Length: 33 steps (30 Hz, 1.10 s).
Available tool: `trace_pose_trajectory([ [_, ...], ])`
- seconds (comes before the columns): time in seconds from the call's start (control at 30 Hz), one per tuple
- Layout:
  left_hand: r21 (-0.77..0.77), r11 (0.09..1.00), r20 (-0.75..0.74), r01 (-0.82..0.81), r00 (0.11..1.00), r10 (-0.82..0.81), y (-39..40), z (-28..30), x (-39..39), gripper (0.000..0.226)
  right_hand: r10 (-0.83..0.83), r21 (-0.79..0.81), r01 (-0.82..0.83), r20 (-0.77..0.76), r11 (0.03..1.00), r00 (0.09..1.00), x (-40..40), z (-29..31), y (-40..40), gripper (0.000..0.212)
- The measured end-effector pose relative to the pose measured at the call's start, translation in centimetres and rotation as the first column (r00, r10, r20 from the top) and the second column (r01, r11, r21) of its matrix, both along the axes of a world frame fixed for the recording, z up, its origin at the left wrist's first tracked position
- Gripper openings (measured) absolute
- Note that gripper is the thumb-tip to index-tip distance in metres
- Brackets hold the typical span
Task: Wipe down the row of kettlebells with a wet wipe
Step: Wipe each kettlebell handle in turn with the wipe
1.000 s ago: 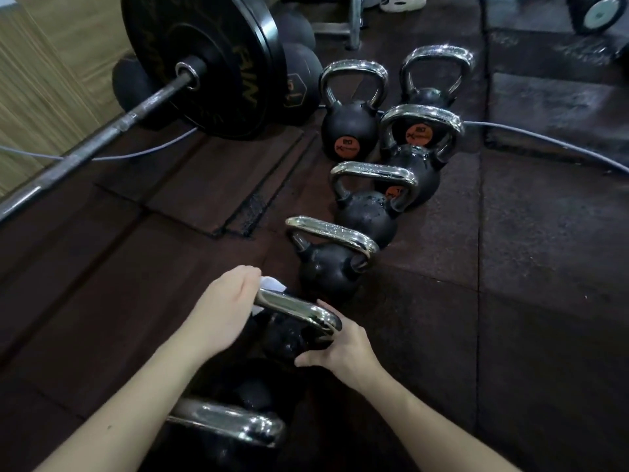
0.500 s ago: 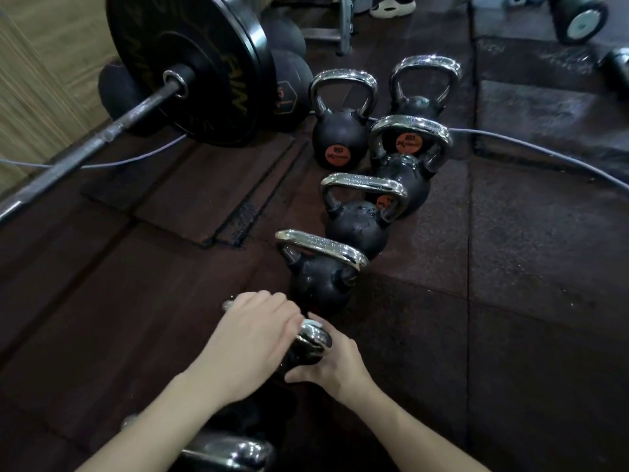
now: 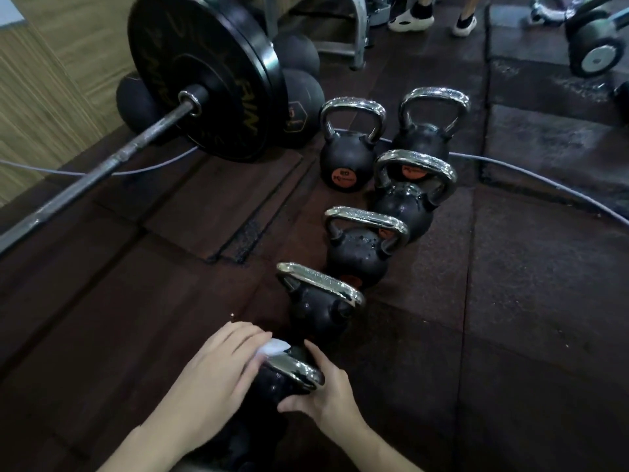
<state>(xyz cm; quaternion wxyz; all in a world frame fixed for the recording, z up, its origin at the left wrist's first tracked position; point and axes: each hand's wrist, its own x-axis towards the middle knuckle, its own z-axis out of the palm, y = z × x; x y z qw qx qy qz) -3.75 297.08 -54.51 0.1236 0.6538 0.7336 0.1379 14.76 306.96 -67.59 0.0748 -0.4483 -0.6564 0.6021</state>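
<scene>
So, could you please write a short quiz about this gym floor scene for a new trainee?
1. True or false: the white wet wipe is under the left hand, against the chrome handle of the nearest black kettlebell.
2. Multiple choice: the right hand is A) lifting the long steel barbell, B) steadying that nearest kettlebell from its right side, C) resting flat on the dark rubber floor.
3. Fill in: the round labels on the two farthest kettlebells are ____ in colour.

Key: 1 true; 2 B; 3 orange.
</scene>
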Motion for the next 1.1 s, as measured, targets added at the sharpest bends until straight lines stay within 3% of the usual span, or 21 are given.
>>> trace_pose_trajectory([
  [0.1, 0.068, 0.980, 0.108, -0.186, 0.978, 0.178, 1.1, 0.5, -0.1, 0.032, 0.066, -0.008, -0.066, 0.005, 0.998, 0.998, 0.2, 0.4, 0.9, 0.132],
  [0.2, 0.133, 0.895, 0.237, -0.426, 0.890, 0.389, 3.8, 2.3, -0.5, 0.028, 0.187, 0.029, -0.189, 0.041, 0.982, 0.981, 1.4, 1.2, 3.6, 0.141],
  [0.3, 0.208, 0.824, 0.323, -0.526, 0.833, 0.450, 6.7, 4.1, -1.1, 0.029, 0.118, 0.207, -0.139, 0.112, 0.968, 0.987, 3.3, 1.0, 6.8, 0.106],
  [0.37, 0.264, 0.821, 0.293, -0.506, 0.853, 0.431, 8.7, 4.1, -1.1, 0.029, -0.001, 0.265, -0.019, 0.072, 0.964, 0.997, 4.2, 0.8, 8.6, 0.090],
  [0.47, 0.294, 0.883, 0.167, -0.367, 0.929, 0.330, 11.6, 2.1, 0.0, 0.034, -0.035, 0.233, 0.031, 0.014, 0.972, 0.999, 3.9, 0.9, 10.8, 0.106],
  [0.57, 0.167, 0.983, -0.024, -0.081, 0.996, 0.087, 13.9, -1.0, 2.6, 0.048, 0.013, 0.212, -0.016, 0.019, 0.977, 1.000, 2.3, 0.3, 12.3, 0.117],
  [0.7, 0.154, 0.981, -0.100, 0.118, 0.990, -0.104, 15.2, -2.1, 6.2, 0.048, 0.054, 0.231, -0.067, 0.062, 0.971, 0.997, 0.9, 1.0, 12.7, 0.075],
  [0.8, 0.199, 0.947, -0.199, 0.253, 0.956, -0.213, 15.9, -2.0, 6.5, 0.039, 0.041, 0.188, -0.059, 0.099, 0.980, 0.994, 0.5, 0.3, 12.8, 0.065],
  [0.9, 0.128, 0.960, -0.339, 0.251, 0.920, -0.195, 16.8, -1.1, 4.1, 0.024, -0.005, 0.157, 0.000, 0.030, 0.988, 1.000, 0.6, -0.8, 13.1, 0.094],
  [0.97, 0.034, 0.990, -0.368, 0.134, 0.923, -0.112, 16.7, -1.0, 1.2, 0.021, -0.018, 0.121, 0.023, -0.038, 0.992, 0.999, 0.8, -0.9, 13.3, 0.107],
  [1.03, -0.011, 0.999, -0.259, -0.031, 0.966, 0.027, 16.2, -1.0, -1.3, 0.026, -0.044, 0.065, 0.050, -0.080, 0.997, 0.996, 1.1, -0.7, 13.2, 0.113],
  [1.1, -0.002, 0.997, -0.210, -0.078, 0.975, 0.076, 15.8, -1.0, -1.8, 0.036, -0.064, 0.040, 0.068, -0.088, 0.997, 0.994, 1.3, -0.5, 13.2, 0.116],
])
